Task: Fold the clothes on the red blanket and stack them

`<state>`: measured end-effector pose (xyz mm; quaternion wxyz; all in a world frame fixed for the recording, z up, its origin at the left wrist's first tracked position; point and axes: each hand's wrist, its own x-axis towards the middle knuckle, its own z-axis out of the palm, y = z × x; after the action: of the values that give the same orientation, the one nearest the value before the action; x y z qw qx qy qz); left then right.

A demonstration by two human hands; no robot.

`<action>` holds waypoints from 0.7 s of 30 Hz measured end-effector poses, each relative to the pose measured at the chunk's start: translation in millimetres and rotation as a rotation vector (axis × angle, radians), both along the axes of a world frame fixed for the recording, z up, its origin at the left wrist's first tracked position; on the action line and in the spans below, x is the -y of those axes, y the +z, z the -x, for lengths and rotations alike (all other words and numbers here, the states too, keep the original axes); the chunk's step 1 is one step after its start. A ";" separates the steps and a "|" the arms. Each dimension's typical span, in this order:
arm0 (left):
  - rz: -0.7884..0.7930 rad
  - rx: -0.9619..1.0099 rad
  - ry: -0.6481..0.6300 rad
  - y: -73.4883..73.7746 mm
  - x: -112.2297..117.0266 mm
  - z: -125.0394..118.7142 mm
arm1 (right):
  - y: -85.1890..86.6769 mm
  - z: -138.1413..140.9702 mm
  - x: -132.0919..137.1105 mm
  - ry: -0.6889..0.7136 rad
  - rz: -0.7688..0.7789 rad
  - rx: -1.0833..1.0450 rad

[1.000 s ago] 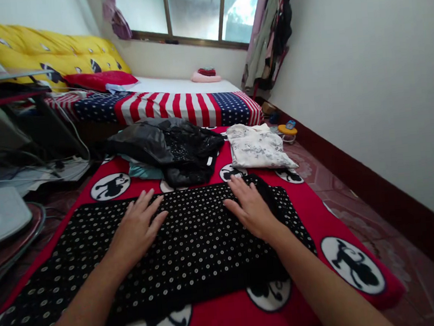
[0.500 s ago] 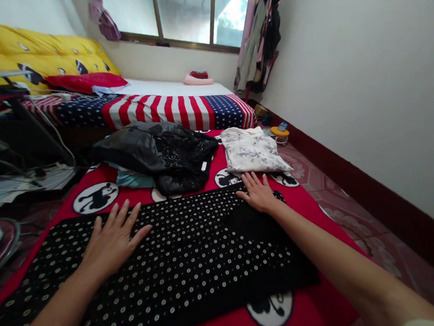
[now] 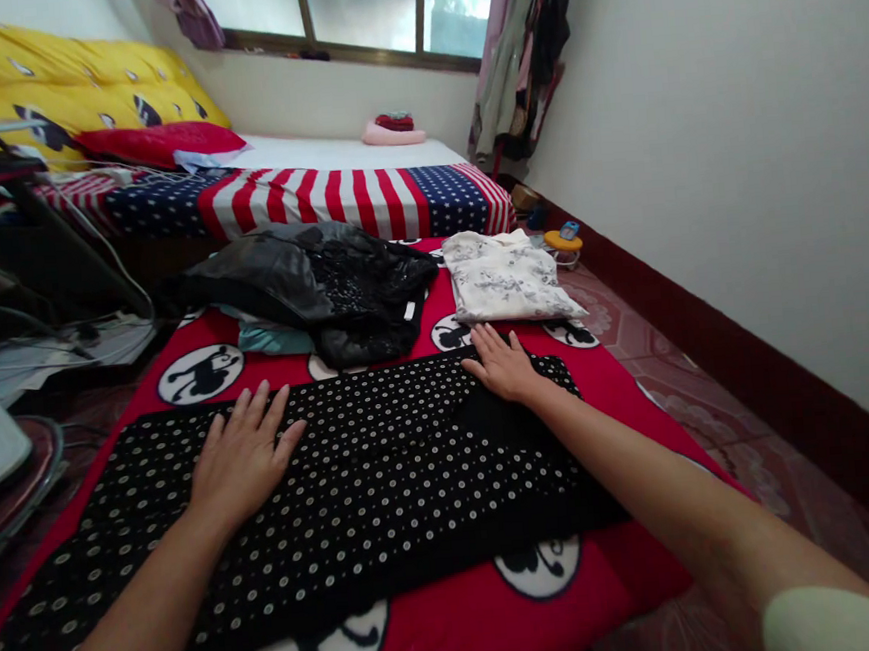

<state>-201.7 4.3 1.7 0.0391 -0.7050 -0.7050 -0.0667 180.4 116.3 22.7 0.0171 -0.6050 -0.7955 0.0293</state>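
Observation:
A black cloth with white dots (image 3: 386, 480) lies spread across a red blanket with black-and-white cartoon circles (image 3: 458, 625). My left hand (image 3: 243, 456) rests flat on the cloth, fingers stretched out, near its left middle. My right hand (image 3: 504, 363) lies flat on the cloth's far right corner, fingers extended toward a folded white floral garment (image 3: 510, 277). Neither hand holds anything.
A heap of black clothes (image 3: 326, 284) over a teal piece sits beyond the cloth. Behind is a bed with a stars-and-stripes cover (image 3: 334, 195), a red pillow and a yellow quilt. Cables and a stand crowd the left. A small yellow container (image 3: 563, 242) stands by the right wall.
My right hand slid from the cloth's middle right out to its far right corner. My left hand shifted slightly left on the cloth. The camera view tilted a little.

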 end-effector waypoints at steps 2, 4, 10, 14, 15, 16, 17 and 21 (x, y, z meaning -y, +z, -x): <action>0.009 0.013 0.043 6.7 8.9 -2.9 | 10.9 8.2 9.7 -0.112 -0.007 0.001; -0.027 0.066 0.046 13.4 17.4 -25.4 | 22.6 37.8 36.3 -0.160 -0.073 -0.049; -0.108 0.112 -0.265 5.2 43.6 -93.9 | 15.3 132.9 152.3 0.266 -0.183 -0.282; -0.124 0.060 -0.255 -9.5 49.6 -85.4 | -10.1 116.1 177.6 0.239 -0.167 -0.283; -0.128 0.058 -0.255 -11.3 49.6 -81.9 | -13.5 105.9 177.5 0.226 -0.178 -0.276; -0.133 0.062 -0.259 -12.2 49.6 -79.2 | -15.4 95.6 176.7 0.220 -0.189 -0.267; -0.138 0.070 -0.261 -12.4 49.5 -77.6 | -16.1 85.7 175.9 0.219 -0.199 -0.256; -0.146 0.133 -0.271 -8.4 50.4 -79.1 | -14.5 55.2 177.8 0.188 -0.210 -0.208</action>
<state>-122.6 -46.1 -6.7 0.0342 -0.7831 -0.5976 -0.1689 125.2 -61.5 8.3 0.1596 -0.5165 -0.8412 0.0098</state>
